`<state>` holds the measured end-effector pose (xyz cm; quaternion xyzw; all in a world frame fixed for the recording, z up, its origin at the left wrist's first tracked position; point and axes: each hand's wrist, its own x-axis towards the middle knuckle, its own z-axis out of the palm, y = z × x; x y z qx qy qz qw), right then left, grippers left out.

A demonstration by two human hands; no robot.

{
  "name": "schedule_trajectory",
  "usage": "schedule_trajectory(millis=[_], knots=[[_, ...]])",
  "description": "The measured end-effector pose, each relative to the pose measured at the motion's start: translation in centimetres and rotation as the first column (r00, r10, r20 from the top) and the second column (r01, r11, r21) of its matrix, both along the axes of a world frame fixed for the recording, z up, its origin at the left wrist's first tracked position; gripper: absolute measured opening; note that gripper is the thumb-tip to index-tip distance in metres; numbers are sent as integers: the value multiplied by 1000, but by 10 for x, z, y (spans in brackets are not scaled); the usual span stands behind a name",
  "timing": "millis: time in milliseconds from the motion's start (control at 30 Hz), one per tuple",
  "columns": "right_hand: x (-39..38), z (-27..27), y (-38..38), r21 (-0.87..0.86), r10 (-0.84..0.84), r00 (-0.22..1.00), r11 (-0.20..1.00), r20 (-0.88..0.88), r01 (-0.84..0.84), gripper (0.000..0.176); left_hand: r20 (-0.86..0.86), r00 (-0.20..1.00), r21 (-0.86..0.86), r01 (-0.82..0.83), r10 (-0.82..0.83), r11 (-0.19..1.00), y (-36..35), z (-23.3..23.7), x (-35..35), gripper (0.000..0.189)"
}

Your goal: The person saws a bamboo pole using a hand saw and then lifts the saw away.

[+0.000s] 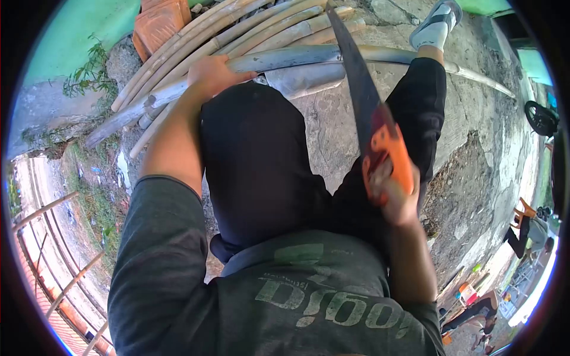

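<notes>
My right hand (pixel 392 193) is wrapped round the orange handle of a hand saw (pixel 363 95). The saw's dark blade points up and away, its tip above a long greyish bamboo pole (pixel 285 57). On that same pole lies my left hand (pixel 212 76), thumb stretched out to the right, beside my bent knee. Whether the blade touches the pole is not clear. Several more bamboo poles (pixel 237 24) lie side by side behind it. A short pale piece (pixel 306 79) sits under the pole, right of my left hand.
Orange-brown blocks (pixel 157 26) stand at the upper left by the green wall. My foot (pixel 432 32) is at the upper right, past the pole. Cracked concrete (pixel 332 130) lies beneath. Other people (pixel 534 234) are far off at the right, near a wheel (pixel 540 117).
</notes>
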<state>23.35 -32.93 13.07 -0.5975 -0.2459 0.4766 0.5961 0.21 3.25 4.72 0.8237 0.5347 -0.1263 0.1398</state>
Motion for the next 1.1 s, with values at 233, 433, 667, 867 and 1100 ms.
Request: schedule_trajectory(millis=[233,433,667,867,1100], knots=[[17,-32,80,-46,36,989,998,142,-30,7,29,1000,5,-3,3,1000,-11,7,-4,95],[-7,-10,12,-60,-34,998,998,43,37,20,8,1000,30,8,-8,1000,-1,-9,-2,102],[8,-18,82,-165,22,989,986,147,3,6,-6,999,-27,36,-37,999,-6,-9,-3,106],[-6,-12,17,-53,-38,994,998,104,43,11,-20,1000,0,0,0,1000,0,-4,-1,103],[8,-21,70,-146,3,996,989,88,10,6,17,999,-56,37,-36,998,-9,-1,-1,102]])
